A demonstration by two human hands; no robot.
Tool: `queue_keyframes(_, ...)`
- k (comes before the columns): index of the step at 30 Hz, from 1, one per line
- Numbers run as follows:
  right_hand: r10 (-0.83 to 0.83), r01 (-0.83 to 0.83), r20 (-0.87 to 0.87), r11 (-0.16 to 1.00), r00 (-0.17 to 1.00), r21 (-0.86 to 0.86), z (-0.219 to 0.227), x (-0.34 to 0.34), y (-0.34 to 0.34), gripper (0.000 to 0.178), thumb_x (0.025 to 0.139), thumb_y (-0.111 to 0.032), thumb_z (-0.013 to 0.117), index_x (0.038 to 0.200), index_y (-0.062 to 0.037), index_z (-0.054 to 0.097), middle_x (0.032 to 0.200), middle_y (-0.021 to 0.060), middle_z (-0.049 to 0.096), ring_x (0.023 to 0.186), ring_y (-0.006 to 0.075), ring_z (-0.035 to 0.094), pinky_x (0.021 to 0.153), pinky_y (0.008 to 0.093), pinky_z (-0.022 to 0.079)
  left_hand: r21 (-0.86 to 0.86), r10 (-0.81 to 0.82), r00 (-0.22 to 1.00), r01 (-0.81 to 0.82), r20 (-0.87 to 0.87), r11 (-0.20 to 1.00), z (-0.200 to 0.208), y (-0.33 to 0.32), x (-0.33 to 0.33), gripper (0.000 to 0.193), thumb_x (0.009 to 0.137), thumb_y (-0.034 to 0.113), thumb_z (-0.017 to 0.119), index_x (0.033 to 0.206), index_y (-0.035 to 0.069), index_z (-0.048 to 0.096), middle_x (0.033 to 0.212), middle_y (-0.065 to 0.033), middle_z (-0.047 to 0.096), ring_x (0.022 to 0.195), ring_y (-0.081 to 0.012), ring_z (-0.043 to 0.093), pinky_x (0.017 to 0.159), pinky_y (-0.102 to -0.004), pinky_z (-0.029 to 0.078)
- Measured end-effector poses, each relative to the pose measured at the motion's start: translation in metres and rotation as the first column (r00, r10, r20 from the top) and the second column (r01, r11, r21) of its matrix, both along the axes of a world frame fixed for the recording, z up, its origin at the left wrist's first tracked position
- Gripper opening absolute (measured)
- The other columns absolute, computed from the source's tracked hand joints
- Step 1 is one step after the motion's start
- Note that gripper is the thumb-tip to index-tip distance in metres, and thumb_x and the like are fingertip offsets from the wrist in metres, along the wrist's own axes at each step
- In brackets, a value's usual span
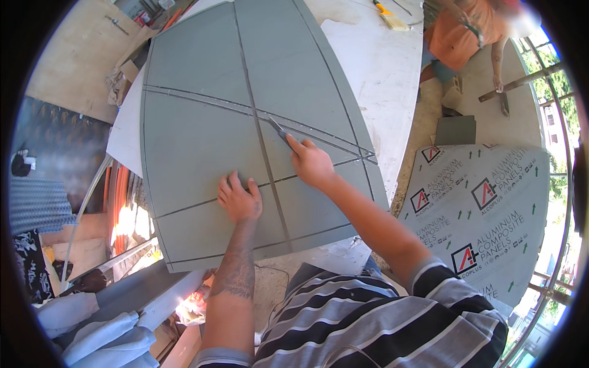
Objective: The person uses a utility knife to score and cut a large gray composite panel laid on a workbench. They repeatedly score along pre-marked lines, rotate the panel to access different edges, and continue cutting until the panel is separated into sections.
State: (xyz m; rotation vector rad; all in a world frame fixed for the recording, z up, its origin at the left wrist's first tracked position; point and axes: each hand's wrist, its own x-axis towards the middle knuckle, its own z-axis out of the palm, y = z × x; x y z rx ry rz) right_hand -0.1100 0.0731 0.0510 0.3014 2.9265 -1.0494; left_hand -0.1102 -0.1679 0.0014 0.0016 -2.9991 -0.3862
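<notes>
Brush [393, 18] top, printed panel [475, 227] right of frame, I see right hand [313, 164] gripping knife [281, 133], left hand [239, 196] splayed on grooved grey sheet [196, 144].

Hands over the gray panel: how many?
2: the left hand rests on the gray panel, left of its middle line; the right hand, right of that, holds a dark tool.

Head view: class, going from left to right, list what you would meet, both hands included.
Blue patterned sheet, left hand, slim knife-like tool, right hand, yellow-handled brush, small grey panel piece.
</notes>
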Motion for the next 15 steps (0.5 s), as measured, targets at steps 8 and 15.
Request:
queue_keyframes(8, 0.066, -0.068, 0.037, 0.996, 0.997, 0.058, -0.027, -0.064, -0.022, 0.049, 0.107, -0.026, 0.054, 0.155, -0.0183, 0.057, 0.125, 0.0216, 0.068, 0.104, 0.0416, 0.074, 0.089, 0.0531, 0.061, 0.041, 0.010, 1.000, -0.011, 0.023, 0.999, 0.001, -0.001, 0.003, 0.057, 0.100, 0.041, 0.066, 0.148, 0.011, 0.054, 0.154, -0.0188, 0.044, 0.147, -0.0411, 0.038, 0.120, -0.0591, 0.029)
queue_keyframes(15, 0.031, -0.043, 0.110, 0.993, 0.993, 0.106, -0.016, -0.063, -0.021, 0.049, 0.108, -0.027, 0.052, 0.156, -0.0214, 0.057, 0.120, 0.0200, 0.069, 0.102, 0.0411, 0.074, 0.090, 0.0523, 0.060, 0.051, 0.009, 1.000, -0.009, -0.003, 0.999, -0.001, -0.001, 0.002, 0.056, 0.101, 0.041, 0.065, 0.148, 0.012, 0.054, 0.154, -0.0179, 0.045, 0.146, -0.0404, 0.038, 0.120, -0.0593, 0.029)
